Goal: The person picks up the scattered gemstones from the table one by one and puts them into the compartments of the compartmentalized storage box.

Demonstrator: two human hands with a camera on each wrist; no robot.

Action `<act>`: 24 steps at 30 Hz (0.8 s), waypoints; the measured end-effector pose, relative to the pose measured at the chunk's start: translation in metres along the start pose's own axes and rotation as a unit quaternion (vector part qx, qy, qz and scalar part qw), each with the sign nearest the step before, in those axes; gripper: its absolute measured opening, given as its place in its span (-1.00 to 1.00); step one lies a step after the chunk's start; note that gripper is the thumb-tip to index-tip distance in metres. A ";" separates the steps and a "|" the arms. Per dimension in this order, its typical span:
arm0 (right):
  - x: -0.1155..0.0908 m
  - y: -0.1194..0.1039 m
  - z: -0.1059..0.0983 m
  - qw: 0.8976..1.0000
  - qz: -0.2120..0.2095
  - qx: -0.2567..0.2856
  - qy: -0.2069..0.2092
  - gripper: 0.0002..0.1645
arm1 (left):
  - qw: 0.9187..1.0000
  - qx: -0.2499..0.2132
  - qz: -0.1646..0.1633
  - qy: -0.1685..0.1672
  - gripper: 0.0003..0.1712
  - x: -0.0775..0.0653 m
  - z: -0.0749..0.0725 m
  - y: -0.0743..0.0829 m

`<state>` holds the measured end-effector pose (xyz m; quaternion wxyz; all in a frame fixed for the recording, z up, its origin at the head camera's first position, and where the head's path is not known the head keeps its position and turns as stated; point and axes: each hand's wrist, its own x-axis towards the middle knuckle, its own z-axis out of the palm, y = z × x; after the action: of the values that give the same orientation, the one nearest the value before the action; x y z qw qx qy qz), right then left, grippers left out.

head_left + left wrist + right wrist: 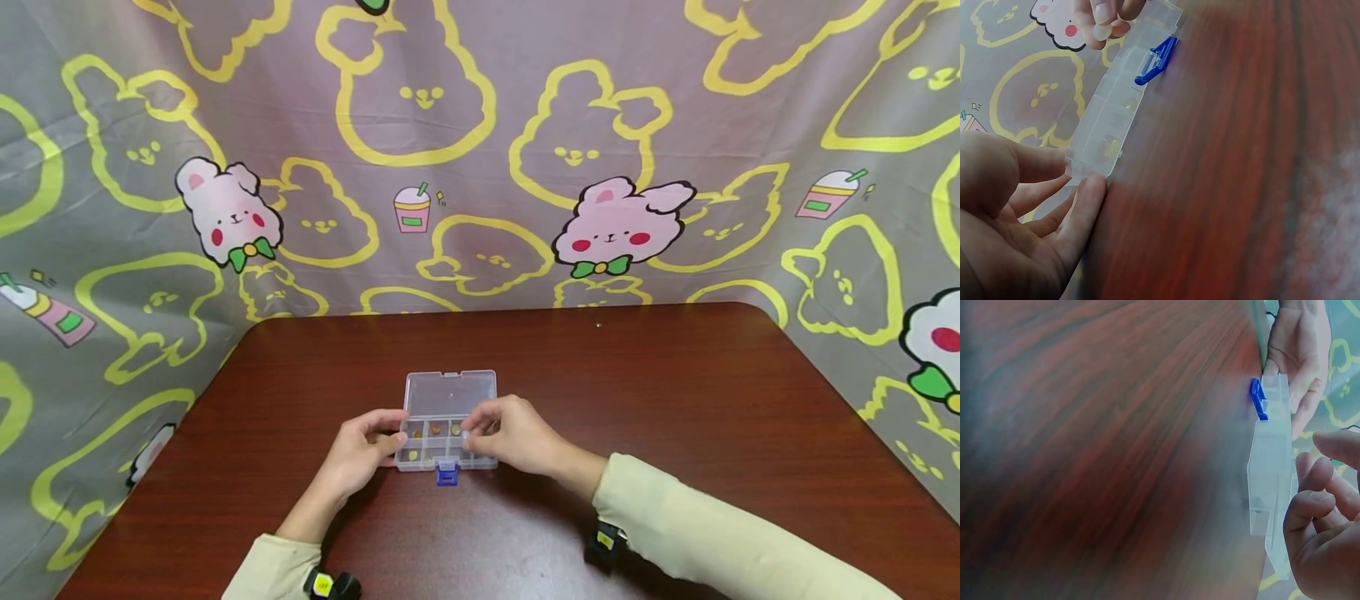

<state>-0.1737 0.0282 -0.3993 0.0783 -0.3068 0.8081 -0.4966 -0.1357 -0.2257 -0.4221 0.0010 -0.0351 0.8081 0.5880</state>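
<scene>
A clear plastic compartment box with a blue latch lies on the table, its transparent lid raised at the back. Small pieces lie in its compartments, among them an orange-brown one and a yellowish one. My left hand holds the box's left end between thumb and fingers. Over the right-hand compartments, my right hand pinches a small, pale, round piece between thumb and fingertip. In the right wrist view the curled fingers hide that piece.
The box stands on a dark reddish-brown table. A tiny shiny speck lies near the table's far edge. Behind and beside the table hangs a grey curtain with cartoon prints.
</scene>
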 end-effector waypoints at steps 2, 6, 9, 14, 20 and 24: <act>0.001 -0.001 0.002 1.000 0.000 0.001 -0.001 -0.87 | 1.000 0.000 0.000 -0.001 -0.65 0.000 0.000 0.000; 0.003 -0.003 0.005 1.000 0.002 -0.001 -0.003 -0.87 | 1.000 0.000 0.001 -0.002 -0.65 0.000 0.000 0.000; 0.003 -0.003 0.007 1.000 0.006 -0.001 -0.003 -0.87 | 1.000 0.000 -0.001 -0.001 -0.65 0.000 0.000 -0.001; 0.004 -0.004 0.009 1.000 0.012 0.003 -0.006 -0.87 | 1.000 -0.002 -0.002 -0.002 -0.65 0.000 0.000 0.000; 0.005 -0.006 0.010 1.000 0.013 0.004 -0.005 -0.87 | 1.000 -0.002 -0.001 -0.004 -0.65 -0.001 -0.001 0.001; 0.005 -0.006 0.012 1.000 0.013 0.005 -0.007 -0.87 | 1.000 -0.004 -0.002 -0.004 -0.65 -0.001 0.000 0.002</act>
<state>-0.1706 0.0147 -0.3994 0.0917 -0.2992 0.8089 -0.4978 -0.1353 -0.2254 -0.4205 0.0056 -0.0344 0.8059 0.5911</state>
